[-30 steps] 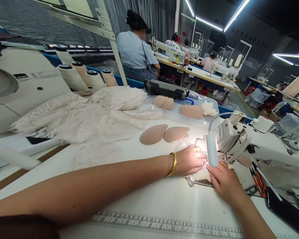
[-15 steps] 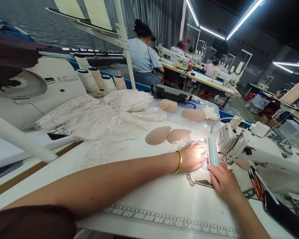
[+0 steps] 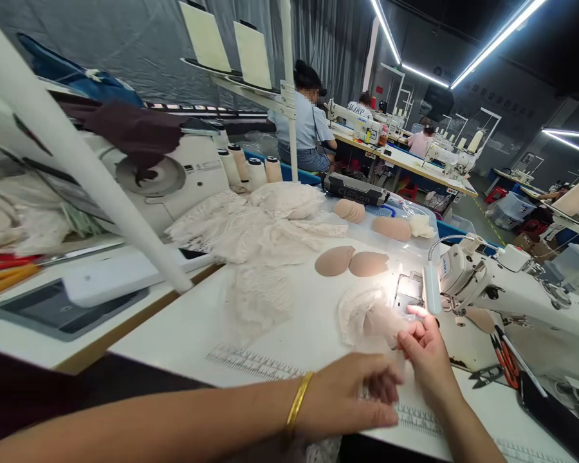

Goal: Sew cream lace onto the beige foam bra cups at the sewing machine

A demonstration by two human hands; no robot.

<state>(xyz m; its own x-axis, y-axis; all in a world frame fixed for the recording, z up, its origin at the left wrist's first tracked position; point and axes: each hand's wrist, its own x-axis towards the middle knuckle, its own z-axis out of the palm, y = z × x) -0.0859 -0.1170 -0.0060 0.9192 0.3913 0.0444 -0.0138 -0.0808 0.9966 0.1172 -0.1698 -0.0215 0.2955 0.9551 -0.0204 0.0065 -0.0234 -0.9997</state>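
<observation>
Beside the sewing machine [image 3: 492, 276], my right hand [image 3: 427, 350] is closed, thumb and fingers pinching the edge of a pale lace fabric piece [image 3: 367, 315]. The piece lies curved and partly lifted on the white table, with a sheer beige part toward my fingers. My left hand [image 3: 357, 395], a gold bangle at its wrist, hovers nearer the table's front edge. Its fingers are loosely bent, apart from the thumb and somewhat blurred, with nothing seen in them. Two beige oval pads [image 3: 335, 260] lie just beyond the lace piece.
A heap of white lace fabric [image 3: 265, 218] covers the table's back left. Orange-handled scissors [image 3: 506, 360], small snips [image 3: 486, 375] and a black phone [image 3: 554, 411] lie at the right. A printed ruler [image 3: 255, 363] runs along the front; a thread-stand pole [image 3: 77, 154] crosses the left.
Both hands have come away from the lit needle area toward me. The lace piece has come out from the machine in my right hand, and my left hand has let go. The view has shifted left.
</observation>
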